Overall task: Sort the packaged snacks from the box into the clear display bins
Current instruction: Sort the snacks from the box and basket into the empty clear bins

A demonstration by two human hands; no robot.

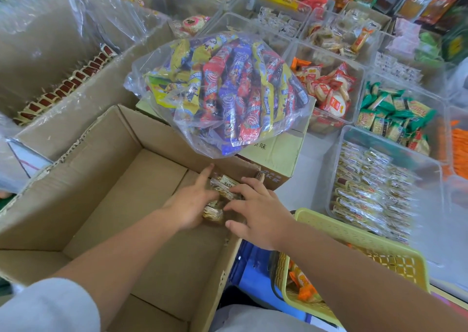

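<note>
An open cardboard box [106, 179] fills the lower left, its floor mostly bare. In its far right corner lie a few small gold-wrapped snack packs [222, 189]. My left hand [190, 205] curls around the packs from the left, index finger stretched toward the box wall. My right hand [255, 212] comes over the right wall and presses the packs from the right with fingers spread. A clear display bin [334, 169] at the right holds several rows of the same gold packs [367, 194].
A clear bag of colourful stick snacks [222, 88] lies on a smaller carton [283, 151] behind the box. A yellow basket [354, 240] sits at the lower right. Several clear bins with red, green and orange packs stand at the right and back. Another carton [83, 98] stands left.
</note>
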